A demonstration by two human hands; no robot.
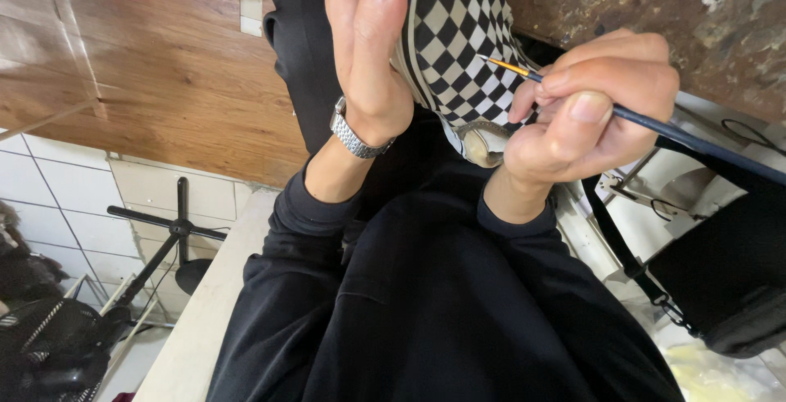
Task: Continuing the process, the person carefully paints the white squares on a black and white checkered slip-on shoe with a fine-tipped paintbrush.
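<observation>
the thin paintbrush (655, 124) slants, tip aimed up-left onto the checkered shoe (463, 42). the right hand (585, 115) pinches it, fingers curled; the left hand (368, 42) grips the shoe, fingers upward.

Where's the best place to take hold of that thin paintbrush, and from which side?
Take the paintbrush on its dark handle just behind the orange ferrule, where the right hand pinches it now. Come from the handle's trailing side, since the tip sits against the checkered shoe held by the left hand.

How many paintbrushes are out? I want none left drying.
1: a thin dark paintbrush in the right hand, tip against the checkered shoe held by the left hand. Others may be out of view.
</observation>
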